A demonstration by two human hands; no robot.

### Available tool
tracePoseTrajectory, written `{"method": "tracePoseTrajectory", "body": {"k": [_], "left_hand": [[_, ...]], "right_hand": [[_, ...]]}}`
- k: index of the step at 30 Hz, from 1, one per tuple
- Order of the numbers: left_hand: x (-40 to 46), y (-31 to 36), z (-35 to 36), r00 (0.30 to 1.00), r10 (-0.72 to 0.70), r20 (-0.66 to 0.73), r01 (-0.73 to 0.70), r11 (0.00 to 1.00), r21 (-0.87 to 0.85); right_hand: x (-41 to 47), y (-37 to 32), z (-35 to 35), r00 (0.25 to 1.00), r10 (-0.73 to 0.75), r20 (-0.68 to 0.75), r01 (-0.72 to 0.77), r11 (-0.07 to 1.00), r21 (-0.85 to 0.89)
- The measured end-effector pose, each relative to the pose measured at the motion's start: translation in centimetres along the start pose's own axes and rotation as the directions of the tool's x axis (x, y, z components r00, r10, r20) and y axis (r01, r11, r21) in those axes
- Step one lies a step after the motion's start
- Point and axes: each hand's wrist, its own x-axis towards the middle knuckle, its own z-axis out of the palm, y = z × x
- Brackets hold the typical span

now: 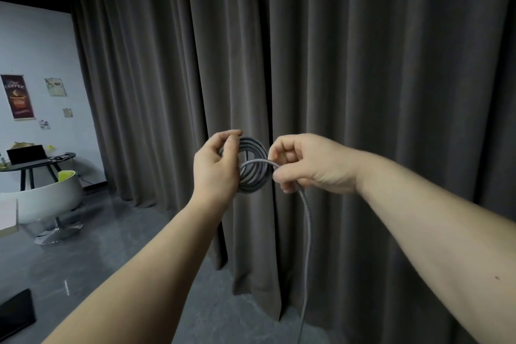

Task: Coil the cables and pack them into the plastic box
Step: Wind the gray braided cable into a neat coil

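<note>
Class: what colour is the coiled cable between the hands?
Grey braided cable, clearest in the head view.

Light: dim, brighter at the left wall.
Glare: streaks on glossy floor.
Distortion: wide-angle bowing at edges.

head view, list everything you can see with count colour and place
cable: one, grey braided, coiled between both hands, loose tail hanging down
curtain: one, dark grey-brown, across the background
posters: several, on the pale wall at far left
table: one, dark, round, far left
laptop: one, black, open on the table
chair: one, white, in front of the table
floor: grey, glossy
left hand: grips the coil
right hand: pinches the loose strand
</note>
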Motion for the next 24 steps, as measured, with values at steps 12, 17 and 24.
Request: {"method": "tracePoseTrajectory", "body": {"k": [12,17,24], "left_hand": [[-0.9,-0.8,1.1,0.981,-0.048,0.187,0.082,0.981,-0.178],[-1.2,-0.5,1.3,0.958,-0.003,0.286,0.043,0.990,-0.133],[0.3,-1.0,0.8,0.961,-0.021,0.276,0.079,0.976,-0.202]], "right_hand": [[2.6,1.4,0.5,0.819,-0.217,-0.531,0.219,0.974,-0.060],[3.3,1.8,0.3,0.753,-0.233,-0.616,0.240,0.968,-0.073],[2.6,2.0,-0.6,0.870,-0.195,-0.452,0.234,0.972,0.031]]}}
